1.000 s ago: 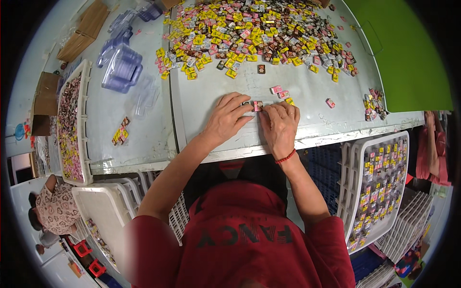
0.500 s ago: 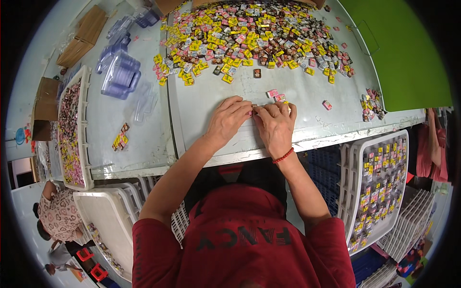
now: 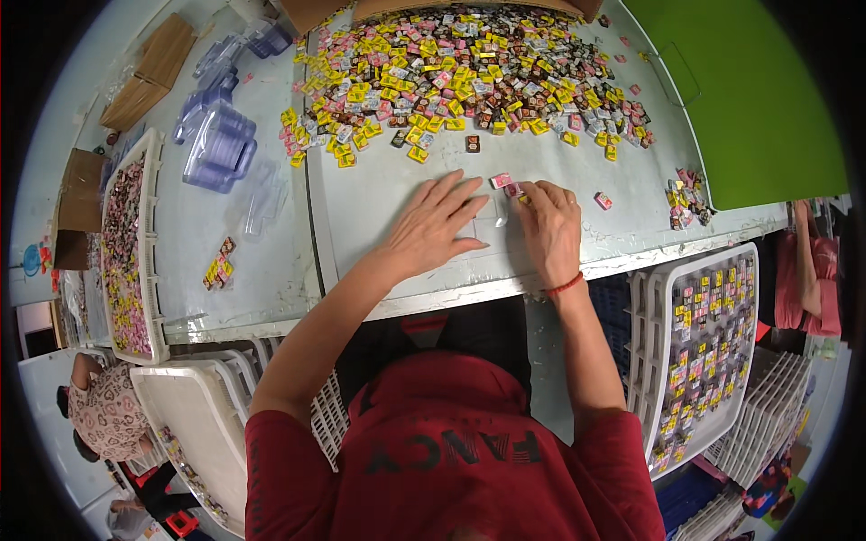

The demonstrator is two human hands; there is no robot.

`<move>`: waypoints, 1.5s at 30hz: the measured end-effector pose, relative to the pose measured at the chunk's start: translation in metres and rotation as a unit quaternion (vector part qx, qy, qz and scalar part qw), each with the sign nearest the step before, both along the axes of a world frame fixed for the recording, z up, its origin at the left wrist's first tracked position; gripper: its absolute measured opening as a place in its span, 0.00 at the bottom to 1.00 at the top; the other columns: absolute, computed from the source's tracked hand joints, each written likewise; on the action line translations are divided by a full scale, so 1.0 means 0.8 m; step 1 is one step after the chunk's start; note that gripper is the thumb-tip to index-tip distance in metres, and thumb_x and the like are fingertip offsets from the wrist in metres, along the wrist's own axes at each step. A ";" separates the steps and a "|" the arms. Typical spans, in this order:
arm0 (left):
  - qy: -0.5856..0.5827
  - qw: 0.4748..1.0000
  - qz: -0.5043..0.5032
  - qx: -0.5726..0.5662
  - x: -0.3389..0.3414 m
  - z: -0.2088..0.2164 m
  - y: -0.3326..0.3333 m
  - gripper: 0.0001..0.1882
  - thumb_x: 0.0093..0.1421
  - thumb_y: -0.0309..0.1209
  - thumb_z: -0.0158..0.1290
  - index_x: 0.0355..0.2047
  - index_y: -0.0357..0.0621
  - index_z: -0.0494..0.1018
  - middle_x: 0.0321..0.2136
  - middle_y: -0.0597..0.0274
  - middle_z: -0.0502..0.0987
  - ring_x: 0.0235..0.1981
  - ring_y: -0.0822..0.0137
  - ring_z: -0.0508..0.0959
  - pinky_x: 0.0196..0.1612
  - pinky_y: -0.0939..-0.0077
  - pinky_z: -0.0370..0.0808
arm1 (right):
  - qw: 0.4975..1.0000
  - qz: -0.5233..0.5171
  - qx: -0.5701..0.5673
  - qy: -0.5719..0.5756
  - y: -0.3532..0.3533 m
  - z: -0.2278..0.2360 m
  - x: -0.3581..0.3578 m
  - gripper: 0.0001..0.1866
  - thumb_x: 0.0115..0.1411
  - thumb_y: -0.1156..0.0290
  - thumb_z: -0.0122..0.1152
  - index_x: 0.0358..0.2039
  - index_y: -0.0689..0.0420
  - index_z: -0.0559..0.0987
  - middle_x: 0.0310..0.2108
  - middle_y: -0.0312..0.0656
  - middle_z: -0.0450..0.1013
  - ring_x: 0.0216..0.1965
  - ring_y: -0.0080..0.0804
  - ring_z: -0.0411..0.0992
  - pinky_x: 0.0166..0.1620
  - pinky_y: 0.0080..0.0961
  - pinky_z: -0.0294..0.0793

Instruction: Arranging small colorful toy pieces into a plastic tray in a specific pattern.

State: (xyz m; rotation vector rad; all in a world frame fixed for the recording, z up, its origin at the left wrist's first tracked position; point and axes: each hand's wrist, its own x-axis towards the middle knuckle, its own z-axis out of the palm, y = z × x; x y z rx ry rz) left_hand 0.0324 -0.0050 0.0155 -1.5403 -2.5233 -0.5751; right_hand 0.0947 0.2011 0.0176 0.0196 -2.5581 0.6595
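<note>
The hands have come apart: half a second ago their fingertips met over one small piece, and now the left hand (image 3: 433, 224) lies with fingers spread over the desk (image 3: 379, 171). The right hand (image 3: 552, 225) has moved right, its curled fingertips at the near pink and yellow pieces (image 3: 512, 190); whether it grips one, I cannot tell. A clear plastic piece (image 3: 490, 213) shows between them, so the joint handling at that spot seems paused. The earlier small piece is no longer visible there.

A large loose pile (image 3: 451, 77) lies at the far side. On the left, a white crate (image 3: 156, 270) holds mixed loose pieces; on the right, a white tray (image 3: 708, 433) carries clear packs in rows.
</note>
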 end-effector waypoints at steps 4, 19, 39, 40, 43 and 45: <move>-0.011 0.998 0.007 -0.056 0.003 -0.015 0.000 0.35 0.55 0.52 0.55 0.55 0.41 0.67 0.61 0.54 0.61 0.62 0.51 0.58 0.62 0.55 0.56 | 0.996 -0.037 0.046 -0.072 -0.014 0.002 -0.016 0.13 0.53 0.67 0.66 0.38 0.56 0.79 0.36 0.43 0.76 0.39 0.44 0.72 0.42 0.37 0.69; -0.080 0.994 0.044 -0.059 0.016 -0.004 -0.028 0.47 0.53 0.53 0.56 0.62 0.32 0.53 0.60 0.51 0.63 0.62 0.55 0.60 0.64 0.59 0.55 | 0.982 0.186 0.027 0.010 -0.029 -0.001 -0.004 0.09 0.49 0.71 0.65 0.32 0.55 0.79 0.36 0.36 0.76 0.37 0.34 0.71 0.47 0.34 0.66; -0.051 0.996 0.006 -0.074 0.013 -0.003 -0.032 0.43 0.54 0.54 0.55 0.60 0.35 0.59 0.62 0.52 0.59 0.64 0.55 0.58 0.64 0.58 0.54 | 1.000 -0.014 -0.012 0.007 -0.013 -0.005 0.021 0.19 0.51 0.77 0.66 0.46 0.60 0.77 0.42 0.50 0.73 0.42 0.47 0.71 0.46 0.34 0.72; -0.054 0.996 0.008 -0.077 0.011 -0.001 -0.034 0.43 0.54 0.54 0.55 0.60 0.35 0.59 0.62 0.52 0.59 0.64 0.55 0.58 0.64 0.58 0.54 | 1.000 -0.004 0.021 -0.019 -0.008 0.002 0.017 0.18 0.51 0.78 0.65 0.45 0.60 0.78 0.42 0.49 0.73 0.42 0.47 0.71 0.46 0.35 0.72; -0.080 0.997 0.008 0.015 0.011 0.004 -0.035 0.44 0.52 0.53 0.58 0.60 0.35 0.59 0.62 0.50 0.59 0.63 0.52 0.58 0.64 0.56 0.55 | 0.998 0.005 0.058 -0.039 0.005 -0.003 0.011 0.16 0.53 0.78 0.64 0.44 0.61 0.78 0.40 0.48 0.74 0.41 0.47 0.72 0.46 0.36 0.72; -0.061 0.996 0.038 0.053 0.007 0.006 -0.040 0.43 0.50 0.51 0.60 0.58 0.35 0.61 0.61 0.50 0.61 0.63 0.50 0.58 0.63 0.56 0.55 | 0.998 0.003 0.062 -0.027 0.006 -0.012 0.009 0.14 0.54 0.79 0.63 0.43 0.62 0.79 0.39 0.48 0.75 0.41 0.46 0.72 0.45 0.36 0.73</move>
